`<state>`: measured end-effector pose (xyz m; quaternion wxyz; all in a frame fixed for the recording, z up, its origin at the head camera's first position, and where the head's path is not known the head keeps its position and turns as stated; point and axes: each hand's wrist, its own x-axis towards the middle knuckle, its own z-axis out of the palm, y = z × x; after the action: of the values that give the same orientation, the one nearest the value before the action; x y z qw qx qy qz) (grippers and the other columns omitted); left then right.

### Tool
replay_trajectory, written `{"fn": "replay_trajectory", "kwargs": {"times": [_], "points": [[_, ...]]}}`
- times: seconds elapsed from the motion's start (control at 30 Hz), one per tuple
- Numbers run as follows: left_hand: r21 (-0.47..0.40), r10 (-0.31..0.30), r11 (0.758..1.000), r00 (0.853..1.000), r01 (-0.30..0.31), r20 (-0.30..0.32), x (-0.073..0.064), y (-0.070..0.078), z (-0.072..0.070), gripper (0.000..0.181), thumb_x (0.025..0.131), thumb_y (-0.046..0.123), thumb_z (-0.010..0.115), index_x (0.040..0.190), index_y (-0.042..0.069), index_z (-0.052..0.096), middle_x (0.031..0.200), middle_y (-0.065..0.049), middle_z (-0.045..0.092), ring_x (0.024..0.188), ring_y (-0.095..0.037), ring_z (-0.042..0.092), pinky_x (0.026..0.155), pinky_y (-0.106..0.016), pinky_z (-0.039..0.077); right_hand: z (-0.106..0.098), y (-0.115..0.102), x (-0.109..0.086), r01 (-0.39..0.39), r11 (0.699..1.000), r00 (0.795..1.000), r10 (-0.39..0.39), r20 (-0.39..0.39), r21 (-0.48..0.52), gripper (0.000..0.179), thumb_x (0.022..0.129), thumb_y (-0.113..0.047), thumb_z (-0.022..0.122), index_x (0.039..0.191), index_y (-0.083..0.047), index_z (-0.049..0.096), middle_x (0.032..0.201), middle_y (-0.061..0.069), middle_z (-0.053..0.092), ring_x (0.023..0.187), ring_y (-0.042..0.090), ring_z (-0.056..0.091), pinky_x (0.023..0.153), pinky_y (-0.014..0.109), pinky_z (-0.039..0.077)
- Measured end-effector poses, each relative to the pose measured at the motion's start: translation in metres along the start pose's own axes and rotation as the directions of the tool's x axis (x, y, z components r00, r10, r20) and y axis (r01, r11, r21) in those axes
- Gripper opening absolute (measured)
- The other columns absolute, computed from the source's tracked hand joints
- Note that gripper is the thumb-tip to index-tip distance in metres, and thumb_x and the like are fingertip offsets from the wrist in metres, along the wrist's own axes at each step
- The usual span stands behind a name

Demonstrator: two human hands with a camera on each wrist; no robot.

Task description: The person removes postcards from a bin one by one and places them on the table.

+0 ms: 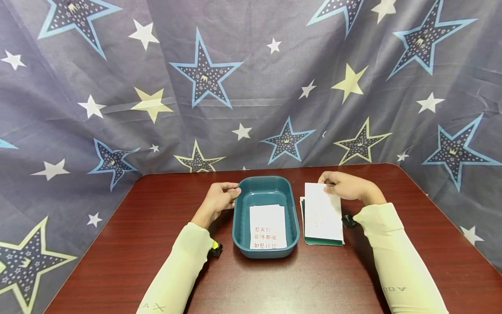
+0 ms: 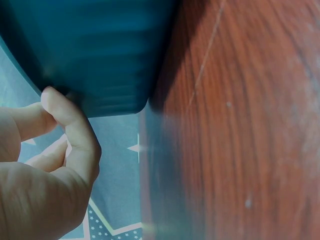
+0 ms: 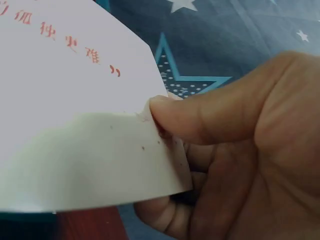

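Observation:
A blue-green rectangular plastic container [image 1: 293, 213] stands on the table, with white cards [image 1: 268, 220] printed in red characters lying inside. My left hand [image 1: 220, 198] is at the container's far left side, thumb and a finger pinching its rim; the left wrist view shows a bent finger [image 2: 82, 135] against the outer wall. To the right, my right hand [image 1: 347, 186] pinches a white card [image 1: 322, 207] near its far edge, thumb on top. This card, with red print in the right wrist view, is raised above a stack of cards [image 1: 323, 241] showing green and white edges.
The dark red wooden table [image 1: 164, 209] reaches out on both sides of the container. Behind it hangs a grey curtain [image 1: 251, 87] with blue, yellow and white stars. A black wrist device [image 1: 349, 221] sits at the right sleeve, close to the card stack.

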<state>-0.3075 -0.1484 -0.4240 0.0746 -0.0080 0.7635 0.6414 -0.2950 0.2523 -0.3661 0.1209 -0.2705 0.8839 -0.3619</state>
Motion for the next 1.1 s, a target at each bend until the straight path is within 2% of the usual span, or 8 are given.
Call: {"fn": "replay_trajectory", "kwargs": {"times": [0.2, 0.47, 0.6, 0.77, 0.9, 1.1], "points": [[0.0, 0.001, 1.0, 1.0, -0.001, -0.004, -0.001, 0.001, 0.0, 0.035, 0.1, 0.01, 0.068, 0.132, -0.002, 0.065, 0.107, -0.017, 0.07, 0.072, -0.012, 0.062, 0.061, -0.024, 0.056, 0.009, 0.01, 0.007, 0.012, 1.0, 0.999, -0.012, 0.037, 0.002, 0.011, 0.099, 0.003, 0.057, 0.11, 0.006, 0.058, 0.093, 0.009, 0.06, 0.083, 0.019, 0.051, 0.073, 0.03, 0.044], [-0.002, -0.003, 1.0, 1.0, 0.003, 0.003, -0.003, 0.005, 0.0, 0.035, 0.1, 0.009, 0.068, 0.133, -0.002, 0.064, 0.11, -0.019, 0.07, 0.073, -0.013, 0.061, 0.061, -0.024, 0.056, 0.013, 0.019, 0.014, 0.011, 0.998, 0.998, -0.007, 0.064, -0.058, 0.012, 0.096, 0.003, 0.06, 0.108, 0.005, 0.06, 0.095, 0.008, 0.06, 0.085, 0.02, 0.051, 0.077, 0.034, 0.045], [0.002, 0.004, 1.0, 1.0, -0.004, -0.005, -0.002, 0.003, 0.0, 0.033, 0.1, 0.009, 0.068, 0.131, -0.001, 0.066, 0.111, -0.018, 0.07, 0.072, -0.013, 0.062, 0.061, -0.023, 0.056, 0.016, 0.019, 0.017, 0.0, 0.998, 0.997, 0.005, 0.081, -0.058, 0.018, 0.09, 0.006, 0.063, 0.107, 0.005, 0.061, 0.094, 0.008, 0.059, 0.084, 0.02, 0.051, 0.075, 0.034, 0.045], [0.003, 0.005, 1.0, 1.0, -0.005, -0.009, -0.002, 0.004, 0.0, 0.033, 0.1, 0.009, 0.068, 0.131, -0.001, 0.066, 0.11, -0.018, 0.07, 0.071, -0.012, 0.06, 0.061, -0.023, 0.056, 0.02, 0.018, 0.021, -0.055, 0.995, 0.994, 0.063, 0.091, -0.087, 0.023, 0.08, 0.009, 0.063, 0.103, 0.004, 0.062, 0.088, 0.007, 0.059, 0.078, 0.019, 0.052, 0.069, 0.032, 0.046], [-0.003, 0.004, 1.0, 1.0, -0.004, -0.012, -0.002, 0.003, 0.0, 0.033, 0.1, 0.009, 0.068, 0.131, -0.001, 0.066, 0.107, -0.017, 0.07, 0.07, -0.012, 0.06, 0.06, -0.023, 0.056, 0.024, 0.017, 0.024, -0.096, 0.984, 0.991, 0.109, 0.082, -0.147, 0.024, 0.078, 0.009, 0.064, 0.101, 0.003, 0.063, 0.088, 0.007, 0.061, 0.08, 0.019, 0.054, 0.068, 0.031, 0.048], [-0.001, 0.005, 1.0, 1.0, -0.005, -0.004, -0.003, 0.003, 0.001, 0.033, 0.1, 0.01, 0.068, 0.131, -0.001, 0.066, 0.108, -0.018, 0.069, 0.071, -0.013, 0.06, 0.061, -0.023, 0.056, 0.028, 0.016, 0.027, -0.111, 0.967, 0.992, 0.122, 0.035, -0.231, 0.025, 0.077, 0.009, 0.066, 0.1, 0.001, 0.066, 0.087, 0.006, 0.062, 0.079, 0.02, 0.056, 0.066, 0.03, 0.049]]}}
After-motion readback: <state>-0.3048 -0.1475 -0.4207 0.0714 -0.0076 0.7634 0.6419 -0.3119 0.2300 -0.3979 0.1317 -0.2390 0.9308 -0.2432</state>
